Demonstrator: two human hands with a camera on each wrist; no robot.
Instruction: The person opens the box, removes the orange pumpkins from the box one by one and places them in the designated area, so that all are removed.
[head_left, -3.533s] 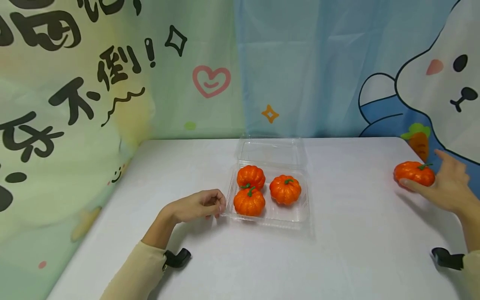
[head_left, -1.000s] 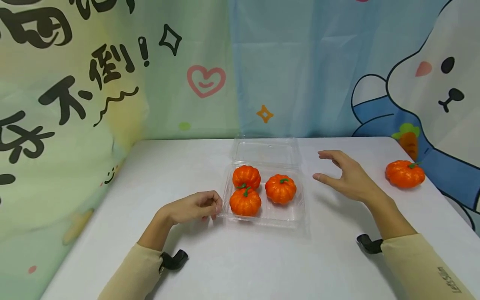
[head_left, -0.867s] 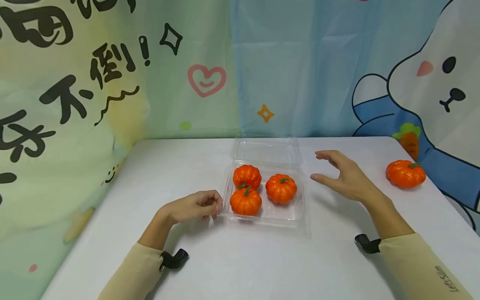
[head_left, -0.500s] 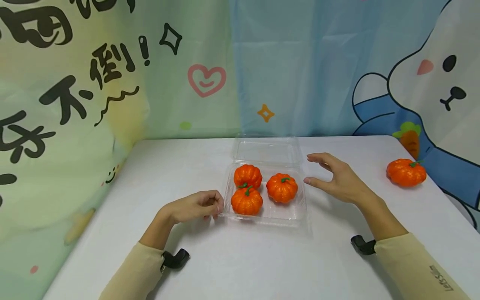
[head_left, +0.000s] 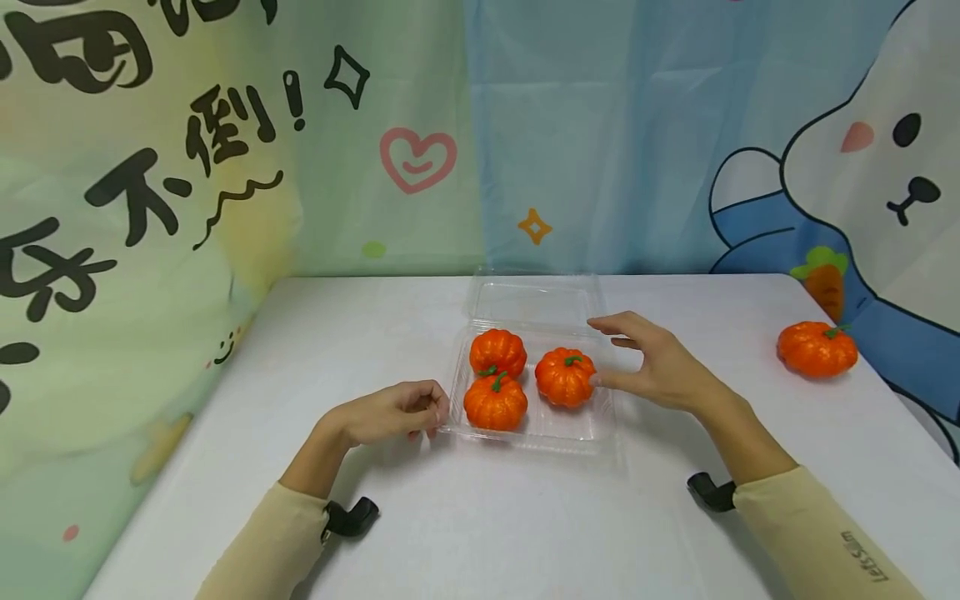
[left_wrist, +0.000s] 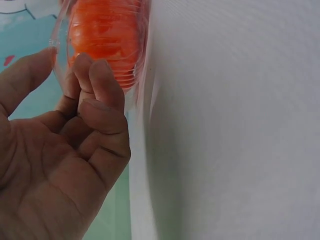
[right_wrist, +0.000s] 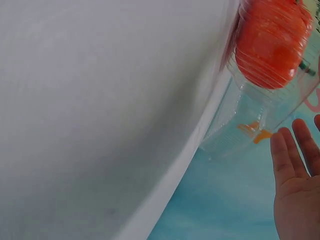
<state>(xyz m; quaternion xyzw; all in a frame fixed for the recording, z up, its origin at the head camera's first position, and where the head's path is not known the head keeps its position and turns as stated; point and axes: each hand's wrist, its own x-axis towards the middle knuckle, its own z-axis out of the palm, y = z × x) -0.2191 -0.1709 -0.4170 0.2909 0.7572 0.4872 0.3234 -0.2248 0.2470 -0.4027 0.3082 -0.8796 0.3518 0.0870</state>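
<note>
A clear plastic clamshell box (head_left: 566,427) lies with its lid folded back, holding three small orange pumpkins with green stems: one at the back left (head_left: 498,352), one at the front left (head_left: 495,405) and one on the right (head_left: 564,379). My left hand (head_left: 396,413) pinches the box's front left corner; the left wrist view has the thumb (left_wrist: 30,75) and curled fingers either side of the clear rim. Over the box's right edge reaches my right hand (head_left: 660,365), thumb and fingers spread, thumb tip right at the right-hand pumpkin. Nothing is in its grasp.
A fourth orange pumpkin (head_left: 816,350) rests on the white tabletop (head_left: 480,517) near the right edge. The transparent lid (head_left: 536,302) reaches toward the table's back edge. A printed cloth backdrop (head_left: 570,133) hangs behind. Each wrist wears a black mount (head_left: 351,517).
My right hand has left the far-right pumpkin, which stays on the table, and moved left to the box beside the right-hand pumpkin. The left hand keeps its hold on the corner.
</note>
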